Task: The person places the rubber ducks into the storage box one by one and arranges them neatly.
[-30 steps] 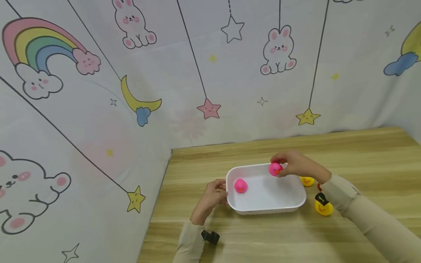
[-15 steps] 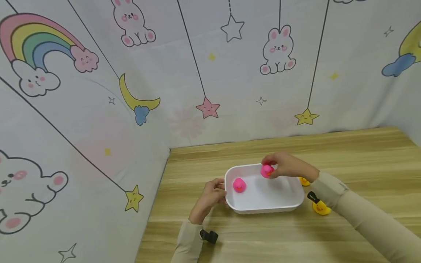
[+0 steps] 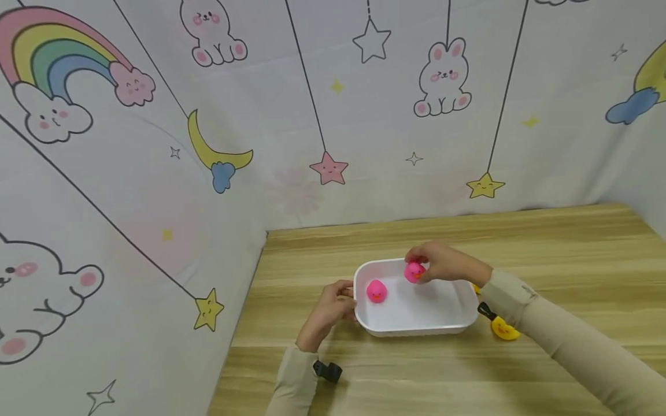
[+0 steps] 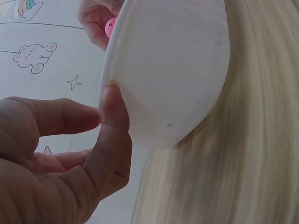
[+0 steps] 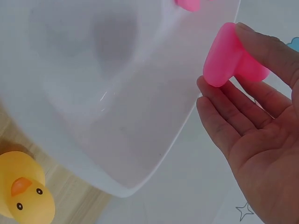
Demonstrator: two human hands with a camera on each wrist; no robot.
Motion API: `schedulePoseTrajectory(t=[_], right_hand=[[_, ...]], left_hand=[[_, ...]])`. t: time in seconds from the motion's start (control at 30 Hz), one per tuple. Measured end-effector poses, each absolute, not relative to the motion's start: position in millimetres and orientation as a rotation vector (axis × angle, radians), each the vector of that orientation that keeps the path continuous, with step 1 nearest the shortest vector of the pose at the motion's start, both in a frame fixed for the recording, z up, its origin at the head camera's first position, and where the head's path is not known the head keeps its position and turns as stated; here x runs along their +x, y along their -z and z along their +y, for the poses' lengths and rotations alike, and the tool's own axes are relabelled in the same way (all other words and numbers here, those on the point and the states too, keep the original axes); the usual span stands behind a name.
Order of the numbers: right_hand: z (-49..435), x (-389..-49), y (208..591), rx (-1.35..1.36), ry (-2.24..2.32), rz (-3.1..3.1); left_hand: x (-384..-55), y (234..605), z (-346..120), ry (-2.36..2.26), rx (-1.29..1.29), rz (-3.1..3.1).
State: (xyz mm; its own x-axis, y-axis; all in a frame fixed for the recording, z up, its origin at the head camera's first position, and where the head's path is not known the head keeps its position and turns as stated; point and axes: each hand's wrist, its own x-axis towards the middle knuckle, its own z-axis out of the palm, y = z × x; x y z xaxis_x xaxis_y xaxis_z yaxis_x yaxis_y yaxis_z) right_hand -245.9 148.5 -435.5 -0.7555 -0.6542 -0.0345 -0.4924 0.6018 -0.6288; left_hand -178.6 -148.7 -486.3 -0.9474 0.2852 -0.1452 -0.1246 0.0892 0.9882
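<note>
A white plastic tub (image 3: pixel 416 315) stands on the wooden table. At its left end my left hand (image 3: pixel 332 305) pinches the rim, thumb and finger meeting at the edge in the left wrist view. Over the tub's far side, my right hand (image 3: pixel 439 263) holds a pink rubber duck (image 3: pixel 413 273) between thumb and fingertips. In the right wrist view this held duck (image 5: pixel 222 58) is level with the tub's rim. A second pink rubber duck (image 3: pixel 377 292) sits inside the tub near the left end.
Right of the tub, a yellow rubber duck (image 3: pixel 503 329) sits on the wooden table (image 3: pixel 406 375), partly behind the right sleeve. Another yellow duck (image 3: pixel 476 289) is mostly hidden by the right arm. A cartoon-printed cloth (image 3: pixel 291 190) rises behind the table.
My right hand has moved left over the tub with the pink duck, closer to the other pink duck. My left hand stays at the tub's left end.
</note>
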Motion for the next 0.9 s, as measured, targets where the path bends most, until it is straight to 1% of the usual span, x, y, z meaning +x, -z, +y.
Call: schedulePoseTrajectory(t=[0.43,0.9], right_hand=[[131.4,-248.7,442.6,-0.900,0.792,2.545],[118.0,-245.2,447.8,-0.979,0.669,2.552]], left_hand=[[-180.3,488.1,-148.6,-1.943,0.151,2.052],[-178.3,486.9,-148.4,-1.935,0.151,2.051]])
